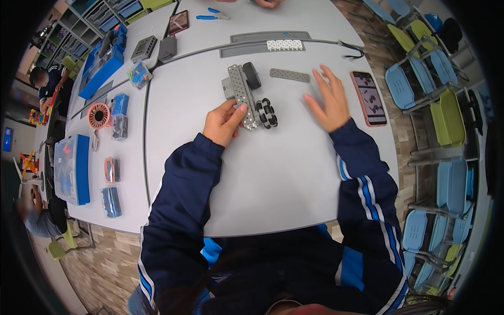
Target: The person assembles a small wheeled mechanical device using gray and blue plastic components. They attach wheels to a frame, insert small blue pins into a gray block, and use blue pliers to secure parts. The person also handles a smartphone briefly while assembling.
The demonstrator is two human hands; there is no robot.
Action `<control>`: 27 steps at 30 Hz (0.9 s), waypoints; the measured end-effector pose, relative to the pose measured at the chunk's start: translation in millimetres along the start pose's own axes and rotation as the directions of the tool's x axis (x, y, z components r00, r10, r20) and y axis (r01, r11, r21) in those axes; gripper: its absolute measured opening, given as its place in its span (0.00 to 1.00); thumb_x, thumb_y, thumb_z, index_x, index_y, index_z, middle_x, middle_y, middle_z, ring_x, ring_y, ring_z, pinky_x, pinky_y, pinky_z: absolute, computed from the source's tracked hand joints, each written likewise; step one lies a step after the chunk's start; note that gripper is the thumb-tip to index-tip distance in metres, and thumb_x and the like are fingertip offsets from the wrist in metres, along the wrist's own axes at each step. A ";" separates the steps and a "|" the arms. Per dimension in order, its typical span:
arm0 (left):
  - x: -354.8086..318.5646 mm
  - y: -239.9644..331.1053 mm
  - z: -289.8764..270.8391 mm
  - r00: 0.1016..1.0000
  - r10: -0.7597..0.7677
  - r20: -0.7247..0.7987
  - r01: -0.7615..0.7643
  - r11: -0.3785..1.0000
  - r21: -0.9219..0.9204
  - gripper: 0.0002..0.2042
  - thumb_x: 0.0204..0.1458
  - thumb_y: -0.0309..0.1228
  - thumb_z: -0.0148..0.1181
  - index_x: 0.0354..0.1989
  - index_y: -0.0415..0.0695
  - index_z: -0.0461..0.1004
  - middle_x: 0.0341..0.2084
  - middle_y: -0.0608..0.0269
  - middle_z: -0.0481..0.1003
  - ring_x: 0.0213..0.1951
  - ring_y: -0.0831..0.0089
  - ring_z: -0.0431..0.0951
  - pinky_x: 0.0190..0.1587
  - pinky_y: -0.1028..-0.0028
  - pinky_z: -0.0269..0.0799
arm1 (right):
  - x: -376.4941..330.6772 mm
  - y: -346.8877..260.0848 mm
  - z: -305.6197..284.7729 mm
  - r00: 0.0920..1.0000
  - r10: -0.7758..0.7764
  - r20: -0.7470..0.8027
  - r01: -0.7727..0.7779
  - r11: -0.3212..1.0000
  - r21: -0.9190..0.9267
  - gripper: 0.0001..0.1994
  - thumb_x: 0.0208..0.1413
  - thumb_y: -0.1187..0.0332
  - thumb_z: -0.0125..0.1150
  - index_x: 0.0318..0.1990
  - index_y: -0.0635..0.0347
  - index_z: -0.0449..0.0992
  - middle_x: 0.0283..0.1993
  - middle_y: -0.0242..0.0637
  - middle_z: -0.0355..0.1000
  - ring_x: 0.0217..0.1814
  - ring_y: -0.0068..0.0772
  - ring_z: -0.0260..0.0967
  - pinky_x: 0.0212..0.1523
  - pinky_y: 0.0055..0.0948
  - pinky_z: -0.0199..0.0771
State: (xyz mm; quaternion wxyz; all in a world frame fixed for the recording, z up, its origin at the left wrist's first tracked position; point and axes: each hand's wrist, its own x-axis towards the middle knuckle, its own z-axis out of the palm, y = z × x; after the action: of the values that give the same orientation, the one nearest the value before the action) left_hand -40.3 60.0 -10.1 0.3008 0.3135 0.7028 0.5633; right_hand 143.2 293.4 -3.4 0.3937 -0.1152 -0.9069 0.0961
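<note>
My left hand (223,123) is closed round the near end of a grey perforated beam assembly (240,90), thumb on top. On the assembly's right side sit a black rubber wheel (252,75) at the far end and a black roller wheel (266,113) at the near end. A grey block (227,88) juts out on its left. My right hand (330,100) hovers at the right with fingers spread, holding nothing. Just left of its fingertips lies a loose grey perforated plate (290,75).
A phone (369,98) lies right of my right hand. Beyond are a grey tray (247,51) and a white perforated piece (285,45). Small parts boxes (111,202), a pink fan (98,116) and blue bins (72,169) stand left. Another person's hands (268,2) show at the far edge.
</note>
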 end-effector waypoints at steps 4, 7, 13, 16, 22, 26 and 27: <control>-0.9 6.5 3.6 0.996 -0.002 -0.090 -0.001 0.999 -0.032 0.19 0.65 0.40 0.55 0.51 0.34 0.76 0.23 0.67 0.74 0.17 0.84 0.66 0.19 0.81 0.60 | 8.5 27.5 50.8 0.998 0.067 0.016 -0.065 0.995 -0.075 0.19 0.53 0.68 0.66 0.53 0.59 0.76 0.59 0.43 0.70 0.56 0.50 0.67 0.61 0.44 0.62; -5.9 -1.9 -1.0 0.960 0.109 -0.256 -0.131 0.989 -0.070 0.16 0.65 0.38 0.54 0.48 0.37 0.78 0.25 0.66 0.76 0.20 0.84 0.68 0.22 0.82 0.62 | 15.1 32.2 53.2 0.949 0.235 0.211 -0.245 0.969 0.019 0.15 0.53 0.69 0.66 0.49 0.59 0.77 0.56 0.39 0.71 0.56 0.48 0.66 0.58 0.44 0.63; -23.1 -3.5 1.4 0.807 0.528 -0.264 -0.468 0.845 0.257 0.07 0.61 0.25 0.57 0.43 0.36 0.79 0.26 0.63 0.77 0.27 0.79 0.75 0.32 0.80 0.70 | 2.3 15.5 46.4 0.958 0.265 0.113 -0.276 0.957 0.093 0.15 0.53 0.63 0.68 0.47 0.57 0.80 0.52 0.38 0.72 0.59 0.44 0.64 0.57 0.44 0.61; -26.2 1.1 2.6 0.736 0.646 -0.203 -0.554 0.747 0.367 0.06 0.58 0.21 0.58 0.42 0.35 0.78 0.27 0.59 0.77 0.27 0.73 0.76 0.33 0.77 0.71 | 0.4 -7.9 49.2 0.986 0.157 0.054 -0.149 0.981 -0.127 0.17 0.53 0.60 0.68 0.48 0.58 0.80 0.52 0.38 0.73 0.59 0.43 0.64 0.58 0.45 0.60; -35.5 12.6 -1.7 0.597 0.800 -0.062 -0.618 0.508 0.601 0.15 0.50 0.20 0.62 0.48 0.37 0.77 0.46 0.53 0.76 0.47 0.58 0.73 0.51 0.66 0.69 | -1.8 -15.3 46.2 0.963 0.255 -0.087 -0.248 0.965 0.083 0.12 0.52 0.67 0.69 0.42 0.62 0.81 0.51 0.42 0.75 0.51 0.43 0.70 0.52 0.40 0.68; -51.0 13.9 3.6 0.526 0.851 -0.012 -0.604 0.383 0.699 0.22 0.49 0.24 0.64 0.55 0.39 0.73 0.59 0.48 0.68 0.60 0.53 0.64 0.63 0.57 0.55 | 1.9 -53.1 14.1 0.962 0.107 -0.253 -0.018 0.944 0.328 0.10 0.49 0.80 0.67 0.41 0.65 0.80 0.41 0.45 0.77 0.37 0.45 0.75 0.38 0.33 0.75; -53.9 13.4 2.8 0.479 0.878 0.000 -0.608 0.331 0.721 0.22 0.49 0.26 0.65 0.54 0.40 0.74 0.57 0.50 0.70 0.59 0.54 0.66 0.64 0.57 0.54 | 3.8 -66.5 8.9 0.944 -0.049 -0.327 0.152 0.942 0.298 0.12 0.46 0.86 0.65 0.40 0.67 0.79 0.37 0.44 0.77 0.33 0.44 0.74 0.34 0.32 0.75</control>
State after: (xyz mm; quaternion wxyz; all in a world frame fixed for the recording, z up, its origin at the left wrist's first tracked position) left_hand -3.2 21.9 6.3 -0.2730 0.5668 0.6588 0.4126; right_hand 125.2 230.2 10.8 0.5512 -0.0166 -0.8095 0.2016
